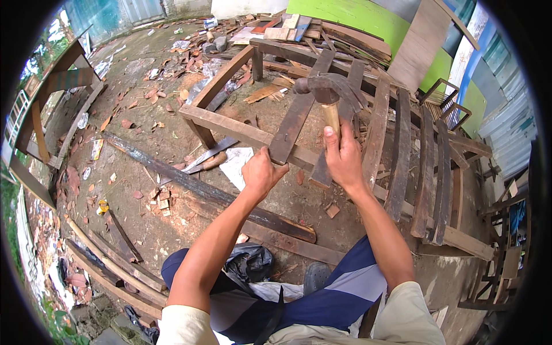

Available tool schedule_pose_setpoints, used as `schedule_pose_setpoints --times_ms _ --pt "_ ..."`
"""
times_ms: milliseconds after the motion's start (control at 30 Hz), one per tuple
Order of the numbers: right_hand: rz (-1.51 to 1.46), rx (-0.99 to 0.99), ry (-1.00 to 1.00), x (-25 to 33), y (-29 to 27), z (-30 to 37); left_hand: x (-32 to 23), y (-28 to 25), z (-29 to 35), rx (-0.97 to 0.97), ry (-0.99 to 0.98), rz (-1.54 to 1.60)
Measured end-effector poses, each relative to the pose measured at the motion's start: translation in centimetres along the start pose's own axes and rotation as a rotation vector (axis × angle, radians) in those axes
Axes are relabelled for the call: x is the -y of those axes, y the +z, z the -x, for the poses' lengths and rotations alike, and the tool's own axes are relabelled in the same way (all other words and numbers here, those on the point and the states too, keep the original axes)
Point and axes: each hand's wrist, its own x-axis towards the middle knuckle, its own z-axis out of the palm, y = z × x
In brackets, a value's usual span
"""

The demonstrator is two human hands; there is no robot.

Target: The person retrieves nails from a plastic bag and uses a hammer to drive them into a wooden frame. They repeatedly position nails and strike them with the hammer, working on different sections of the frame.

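The right hand [344, 156] grips the pale wooden handle of one claw hammer [326, 91], fingers closed around it, thumb lying up along the shaft. The rusty steel head sits at twelve o'clock from the hand, raised above a weathered wooden frame [230, 123]. The left hand [261, 172] is curled shut on the near end of a dark slat [296, 115], which lies tilted across the frame's front rail and runs up toward one o'clock. A second slat [345, 115] crosses the rail just beside it, behind the hammer handle.

At three o'clock from the hands, about five more worn slats [399, 155] lie side by side over the frame, the exact count hard to tell where they overlap. At eight o'clock from the left hand one long charred plank [195, 184] rests on the dirt ground [144, 121], with a white scrap of paper [237, 164] just above it. One black plastic bag [250, 261] lies at six o'clock, between the person's forearms. A heap of scrap boards [276, 31] fills the twelve o'clock edge.
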Motion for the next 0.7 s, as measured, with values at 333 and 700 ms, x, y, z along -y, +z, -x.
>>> schedule_pose_setpoints --times_ms 333,700 --pt "0.237 0.287 0.267 -5.1 0.8 1.6 -0.3 0.0 -0.1 0.018 -0.002 -0.006" --pt "0.03 0.03 0.011 -0.2 0.0 -0.7 -0.4 -0.2 0.1 0.026 -0.004 -0.019"
